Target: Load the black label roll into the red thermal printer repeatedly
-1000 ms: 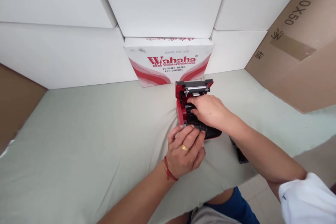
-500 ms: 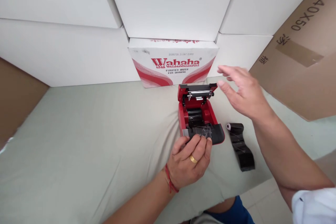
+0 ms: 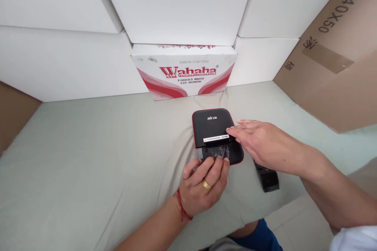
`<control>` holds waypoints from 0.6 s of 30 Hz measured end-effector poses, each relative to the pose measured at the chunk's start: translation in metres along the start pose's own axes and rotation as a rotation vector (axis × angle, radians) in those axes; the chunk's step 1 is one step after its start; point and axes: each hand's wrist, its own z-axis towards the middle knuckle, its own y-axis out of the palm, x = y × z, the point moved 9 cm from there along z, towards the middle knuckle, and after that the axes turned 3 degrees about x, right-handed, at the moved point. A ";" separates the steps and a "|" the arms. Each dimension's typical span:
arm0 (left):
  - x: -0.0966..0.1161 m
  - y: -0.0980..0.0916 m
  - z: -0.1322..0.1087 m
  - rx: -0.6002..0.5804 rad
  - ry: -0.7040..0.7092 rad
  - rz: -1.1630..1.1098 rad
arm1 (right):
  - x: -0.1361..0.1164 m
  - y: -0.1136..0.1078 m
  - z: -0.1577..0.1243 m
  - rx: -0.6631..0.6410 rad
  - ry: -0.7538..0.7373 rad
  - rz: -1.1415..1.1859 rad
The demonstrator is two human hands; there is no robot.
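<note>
A small label printer (image 3: 212,127) with a black lid and red trim lies on the cloth, its lid down or nearly so. Glossy black ribbon film (image 3: 219,151) comes out at the front of the lid. My left hand (image 3: 206,184) is closed on the film's end, fingertips against the printer's front. With fingers stretched out, my right hand (image 3: 262,141) touches the right edge of the lid. A second strip of black film (image 3: 268,178) lies to the right of the printer, its upper part hidden under my right hand.
Behind the printer stands a white and red Wahaha water carton (image 3: 185,74), backed by large white boxes (image 3: 185,4). A brown cardboard box (image 3: 330,86) borders the right side, another brown box (image 3: 14,113) the left. Pale green cloth (image 3: 103,157) covers the table.
The raised printer lid has swung down over the inside. My right hand has come down from the air onto the lid's right edge. My left hand keeps its hold on the film.
</note>
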 end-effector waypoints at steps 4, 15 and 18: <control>-0.001 0.002 -0.002 0.021 -0.017 -0.021 | 0.000 0.010 0.007 -0.149 0.035 -0.034; -0.070 -0.005 -0.011 0.113 -0.563 -0.394 | 0.014 0.009 -0.014 0.143 0.186 0.181; -0.102 0.025 -0.033 0.078 -0.876 -0.794 | -0.007 0.009 -0.028 0.339 0.057 0.305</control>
